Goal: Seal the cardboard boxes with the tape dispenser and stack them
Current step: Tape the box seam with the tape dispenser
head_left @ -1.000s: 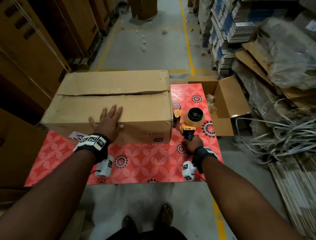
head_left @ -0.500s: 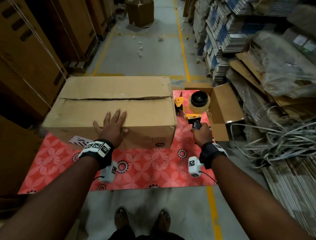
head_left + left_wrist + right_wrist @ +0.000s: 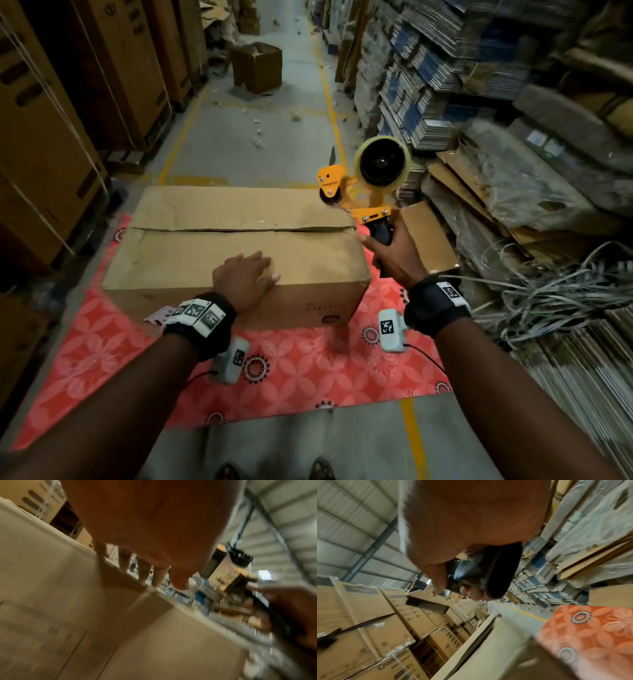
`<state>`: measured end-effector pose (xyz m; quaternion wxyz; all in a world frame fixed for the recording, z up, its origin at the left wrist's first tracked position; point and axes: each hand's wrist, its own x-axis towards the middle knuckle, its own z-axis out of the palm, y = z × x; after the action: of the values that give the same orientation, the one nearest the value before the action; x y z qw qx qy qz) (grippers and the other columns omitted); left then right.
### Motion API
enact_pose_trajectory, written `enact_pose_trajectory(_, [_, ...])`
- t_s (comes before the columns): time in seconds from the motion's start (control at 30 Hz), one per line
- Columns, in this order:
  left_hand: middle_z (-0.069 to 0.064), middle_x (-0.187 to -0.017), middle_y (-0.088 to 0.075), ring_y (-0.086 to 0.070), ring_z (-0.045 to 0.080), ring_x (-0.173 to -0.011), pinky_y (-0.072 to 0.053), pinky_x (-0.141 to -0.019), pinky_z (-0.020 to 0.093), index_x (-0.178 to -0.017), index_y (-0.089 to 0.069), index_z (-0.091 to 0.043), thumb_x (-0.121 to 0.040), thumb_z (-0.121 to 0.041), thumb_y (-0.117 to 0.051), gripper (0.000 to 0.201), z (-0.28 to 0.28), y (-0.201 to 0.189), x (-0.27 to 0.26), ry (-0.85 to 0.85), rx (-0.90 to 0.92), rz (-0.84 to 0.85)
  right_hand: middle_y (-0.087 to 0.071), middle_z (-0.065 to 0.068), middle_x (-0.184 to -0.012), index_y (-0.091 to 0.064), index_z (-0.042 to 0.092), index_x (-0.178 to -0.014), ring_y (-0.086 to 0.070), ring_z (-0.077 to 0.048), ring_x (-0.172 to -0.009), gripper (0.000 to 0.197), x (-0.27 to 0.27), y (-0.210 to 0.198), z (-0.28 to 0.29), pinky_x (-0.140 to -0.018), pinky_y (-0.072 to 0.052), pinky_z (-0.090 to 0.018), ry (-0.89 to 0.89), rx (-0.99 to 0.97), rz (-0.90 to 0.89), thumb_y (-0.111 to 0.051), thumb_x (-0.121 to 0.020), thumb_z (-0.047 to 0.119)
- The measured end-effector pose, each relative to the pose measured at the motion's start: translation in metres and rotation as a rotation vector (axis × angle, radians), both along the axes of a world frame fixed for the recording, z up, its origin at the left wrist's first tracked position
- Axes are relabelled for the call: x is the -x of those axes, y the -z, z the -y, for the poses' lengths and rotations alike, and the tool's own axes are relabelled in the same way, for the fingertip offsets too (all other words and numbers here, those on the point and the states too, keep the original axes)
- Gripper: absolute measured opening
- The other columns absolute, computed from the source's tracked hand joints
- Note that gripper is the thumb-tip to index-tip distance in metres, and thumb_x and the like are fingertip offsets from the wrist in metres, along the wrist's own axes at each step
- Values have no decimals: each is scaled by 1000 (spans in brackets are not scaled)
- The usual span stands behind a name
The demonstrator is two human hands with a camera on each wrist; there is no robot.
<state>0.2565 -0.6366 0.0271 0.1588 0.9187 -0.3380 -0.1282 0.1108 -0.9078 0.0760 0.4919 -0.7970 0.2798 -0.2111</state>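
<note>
**Fingers clamped on the dispenser, palm flat on the box**

Fingers of my right hand are curled tight round the black grip of the tape dispenser, holding it in the air above the right end of the cardboard box. I see the orange frame upright, the tape roll at the top and the roller end pointing left, just over the box's far right corner. From the right wrist view I can confirm the wrap: thumb and fingertips close on the dark handle.

My left hand lies on the box top near its front edge, palm down. Its fingers are straight and slightly apart, pressing on the cardboard and gripping nothing.

I see the box sitting on the tabletop, which is covered in a red floral cloth, toward its far edge and left of centre. Both top flaps are folded down and their seam runs left to right across the lid; I see no tape on it, so it is not yet sealed.

A second, smaller carton stands open at the far right corner of the tabletop, partly hidden behind my right hand. Whether it rests on the tabletop or just beyond it I cannot tell.
</note>
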Motion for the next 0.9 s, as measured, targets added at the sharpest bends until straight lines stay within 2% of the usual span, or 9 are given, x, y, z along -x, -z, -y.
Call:
enact_pose_trajectory(0.07, [6, -131, -61, -60, 24, -113, -44, -100, 38, -124, -61, -22, -77, -77, -37, 77, -10, -20, -17, -92, 394, -373, -62, -6, -83, -54, 13, -108, -59, -20, -53, 52, -14, -7, -26, -52, -51, -41, -86, -4, 14, -74, -79, 53])
enact_pose_trajectory(0.13, [9, -124, -65, -64, 21, -104, -46, -94, 34, -121, -60, -15, -92, -66, -39, 63, -20, -40, -31, -254, 703, -737, -66, -4, -80, -57, 14, -102, -59, -15, -51, 51, -31, -13, -53, -49, -50, -36, -129, 41, -7, -67, -83, 60])
enact_pose_trajectory(0.3, [6, -115, -70, -67, 17, -105, -52, -85, 30, -121, -59, -7, -96, -62, -32, 65, -53, -60, -61, -406, 981, -1435, -69, 1, -77, -54, 26, -90, -64, -17, -59, 45, -68, -13, -107, -51, -51, -36, -171, 178, -102, -64, -80, 70])
enact_pose_trajectory(0.4, [6, -96, -70, -70, 13, -77, -58, -67, 24, -108, -61, -5, -98, -48, -45, 47, -71, -58, -65, -517, 1098, -1576, -69, 2, -79, -51, 34, -86, -65, -21, -67, 46, -83, -12, -130, -62, -55, -44, -231, 222, -133, -64, -74, 76])
enact_pose_trajectory(0.47, [8, -92, -70, -70, 13, -70, -58, -63, 23, -103, -61, -4, -99, -35, -50, 33, -84, -55, -67, -548, 1182, -1648, -70, 2, -79, -52, 30, -87, -65, -21, -67, 42, -90, -16, -143, -63, -56, -47, -266, 187, -126, -68, -78, 68])
enact_pose_trajectory(0.63, [8, -84, -72, -70, 15, -67, -58, -61, 25, -104, -60, -4, -100, -12, -44, 18, -108, -47, -74, -580, 1282, -1714, -68, -9, -85, -52, 20, -95, -63, -17, -61, 36, -104, -18, -158, -57, -55, -49, -377, 147, -124, -76, -84, 45])
enact_pose_trajectory(0.77, [7, -86, -72, -71, 13, -72, -59, -64, 24, -107, -60, -9, -91, 7, -45, 27, -116, -47, -77, -516, 1331, -1662, -67, -13, -88, -52, 11, -108, -64, -19, -60, 38, -118, -21, -159, -58, -56, -41, -475, 48, -148, -77, -86, 28])
enact_pose_trajectory(0.83, [10, -93, -72, -72, 16, -79, -60, -68, 27, -110, -59, -8, -77, 6, -61, 36, -119, -46, -78, -473, 1364, -1676, -64, -8, -83, -52, 10, -108, -62, -19, -57, 37, -125, -23, -156, -55, -53, -36, -483, 41, -158, -77, -86, 25])
enact_pose_trajectory(0.9, [13, -100, -71, -73, 20, -86, -60, -75, 30, -114, -57, -7, -85, 1, -56, 30, -122, -46, -80, -473, 1371, -1705, -62, -8, -82, -51, 11, -104, -58, -19, -56, 35, -130, -23, -150, -54, -49, -35, -485, 49, -140, -77, -85, 24])
